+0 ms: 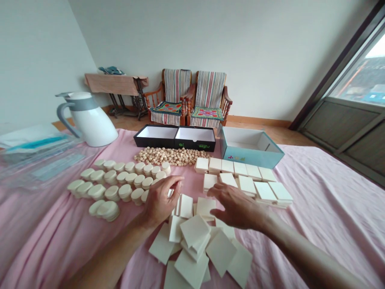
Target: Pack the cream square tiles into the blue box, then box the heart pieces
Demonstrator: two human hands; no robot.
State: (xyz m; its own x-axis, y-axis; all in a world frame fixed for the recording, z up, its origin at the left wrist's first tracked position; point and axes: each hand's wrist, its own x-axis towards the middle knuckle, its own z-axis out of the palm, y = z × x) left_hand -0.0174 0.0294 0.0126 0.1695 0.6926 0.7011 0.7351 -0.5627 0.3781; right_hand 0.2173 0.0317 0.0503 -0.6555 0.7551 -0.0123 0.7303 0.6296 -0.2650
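Note:
My left hand (pixel 162 198) hovers at the left edge of a loose pile of square wooden pieces (pixel 192 230), its thumb and forefinger slightly apart, with nothing plainly held. Tilted squares lie just beside its thumb, and its lower fingers are hidden. Across the gap, my right hand (pixel 236 204) reaches over the pile's upper right with thumb and fingers spread. Its fingertips are close to neat stacks of square pieces (pixel 246 185); whether they touch any is unclear. To the left of my left hand stand rows of stacked round wooden discs (pixel 112 192).
Behind the stacks lie many small wooden beads (pixel 174 156), a black divided box (pixel 195 139) and a light blue box (pixel 255 154). A white jug (pixel 93 120) and clear plastic packaging (pixel 36 156) occupy the left side of the pink cloth (pixel 313 228). Two armchairs (pixel 209 96) stand beyond.

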